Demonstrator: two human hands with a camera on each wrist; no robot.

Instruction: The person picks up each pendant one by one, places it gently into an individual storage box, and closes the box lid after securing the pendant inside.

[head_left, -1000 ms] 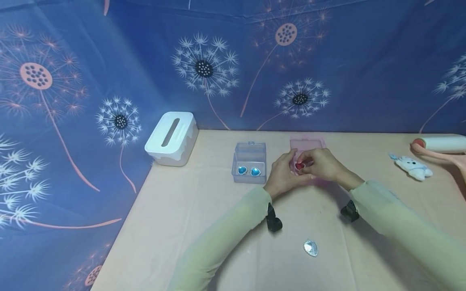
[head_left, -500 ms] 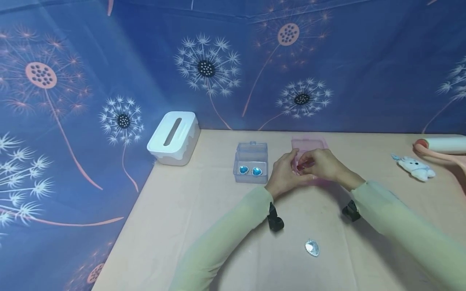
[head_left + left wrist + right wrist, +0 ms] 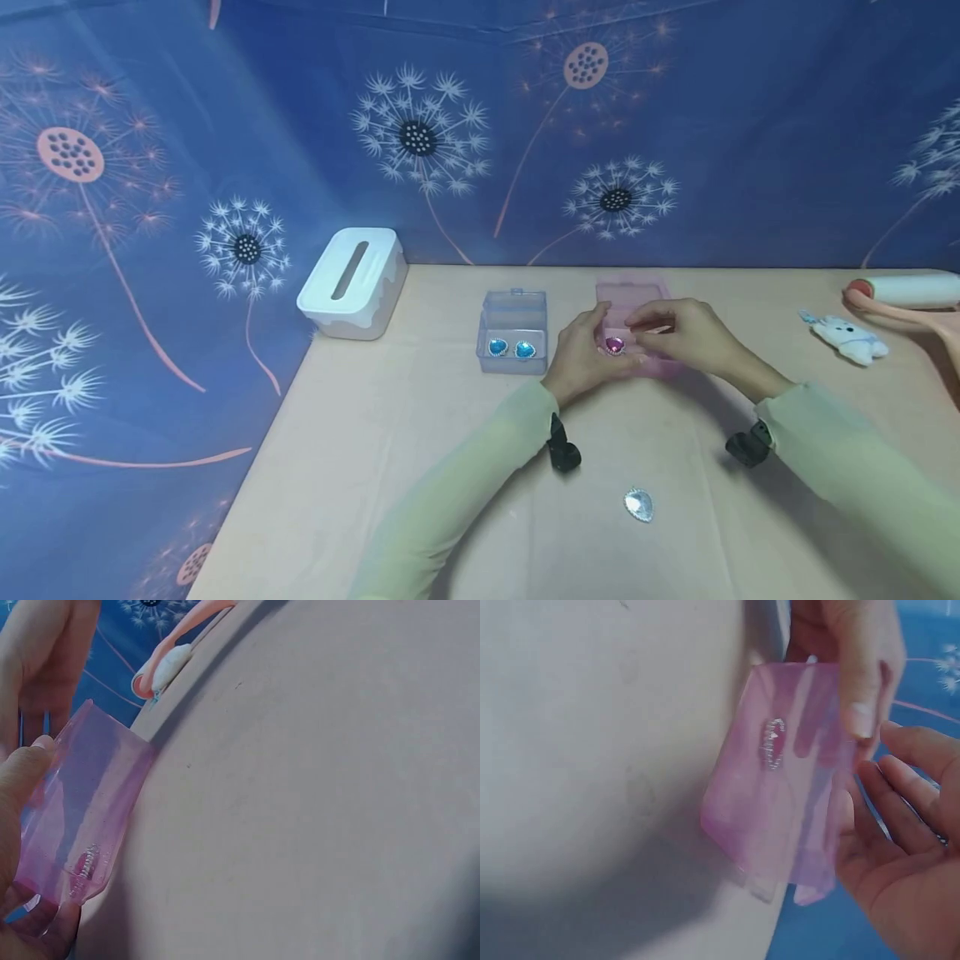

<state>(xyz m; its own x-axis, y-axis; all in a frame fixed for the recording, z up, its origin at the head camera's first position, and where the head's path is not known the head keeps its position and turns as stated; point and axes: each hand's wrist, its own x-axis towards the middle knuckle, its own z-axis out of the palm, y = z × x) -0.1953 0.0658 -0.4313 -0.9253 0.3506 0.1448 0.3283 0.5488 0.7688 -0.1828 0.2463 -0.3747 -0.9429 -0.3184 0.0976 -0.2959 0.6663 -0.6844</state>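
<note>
Head view: a person in pale green sleeves (image 3: 465, 492) works at a light beige surface (image 3: 360, 417), both hands towards its far side. The left hand (image 3: 585, 354) grips a translucent pink plastic box (image 3: 633, 293) whose lid stands raised, with the thumb on the near side and the fingers round the left end. A pinkish-red gem with a silvery beaded rim (image 3: 615, 345) sits inside that box, at its left end, close to the gripping hand. The right hand (image 3: 693, 337) is poised over the box, fingers loosely bent and thumb apart from them, the tips just beside the gem. The left wrist view and the right wrist view both show me the gem through the pink wall. Whether the right fingers touch the box, I can't tell.

Just left of the hands stands a translucent blue-grey plastic box (image 3: 513, 365), lid open, with two bright blue gems in pale beaded rims (image 3: 525, 350) side by side in its front part. Much nearer the person, a clear silvery heart-shaped gem (image 3: 639, 505) lies between the forearms. Over on the right, a small white plush toy (image 3: 847, 339) lies near a white cylinder with a red end (image 3: 911, 290). A white lidded box with a long slot (image 3: 351, 279) stands at the far left, and behind everything hangs a blue cloth printed with dandelions (image 3: 720, 125).
</note>
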